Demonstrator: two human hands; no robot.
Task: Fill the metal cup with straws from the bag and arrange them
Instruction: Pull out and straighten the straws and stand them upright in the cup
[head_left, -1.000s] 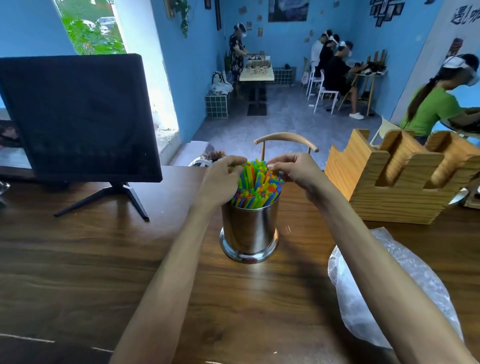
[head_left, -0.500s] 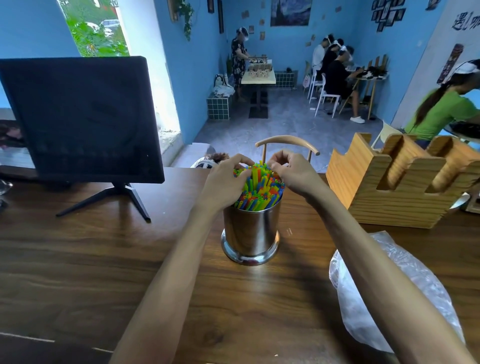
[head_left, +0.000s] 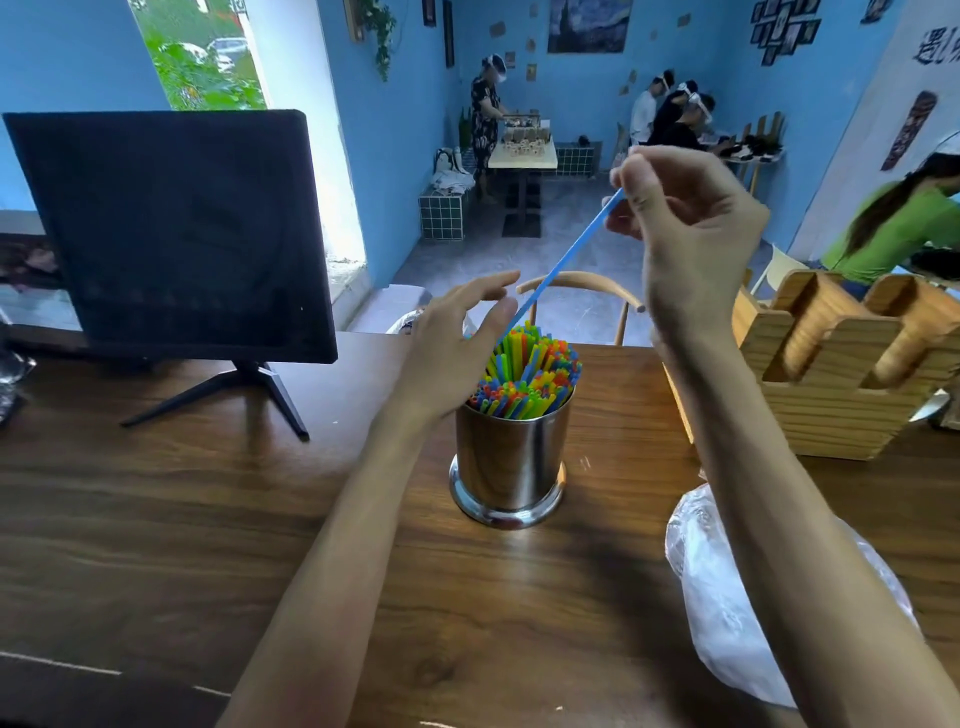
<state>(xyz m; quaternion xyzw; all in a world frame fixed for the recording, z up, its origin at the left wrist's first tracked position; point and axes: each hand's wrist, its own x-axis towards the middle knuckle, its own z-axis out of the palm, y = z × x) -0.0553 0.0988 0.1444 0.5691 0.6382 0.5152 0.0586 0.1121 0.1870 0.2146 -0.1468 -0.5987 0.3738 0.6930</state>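
Observation:
A shiny metal cup (head_left: 511, 465) stands on the wooden table (head_left: 208, 519), packed with colourful straws (head_left: 527, 376). My right hand (head_left: 680, 228) is raised above and behind the cup and pinches the top of one blue straw (head_left: 558, 270). That straw slants down to the left, its lower end among the others at the cup's left rim. My left hand (head_left: 457, 345) hovers just left of the straw tops with fingers spread and relaxed, holding nothing. A crumpled clear plastic bag (head_left: 727, 597) lies on the table at the right, partly hidden by my right forearm.
A dark monitor (head_left: 171, 234) on a tripod stand sits at the back left. A wooden holder (head_left: 841, 384) with slots stands at the back right. A chair back (head_left: 582, 286) rises behind the table. Several people sit and stand in the blue room beyond.
Both hands were on the straw tops. My right hand has risen, drawing one blue straw up out of the bundle, and my left hand has opened and come off the straws.

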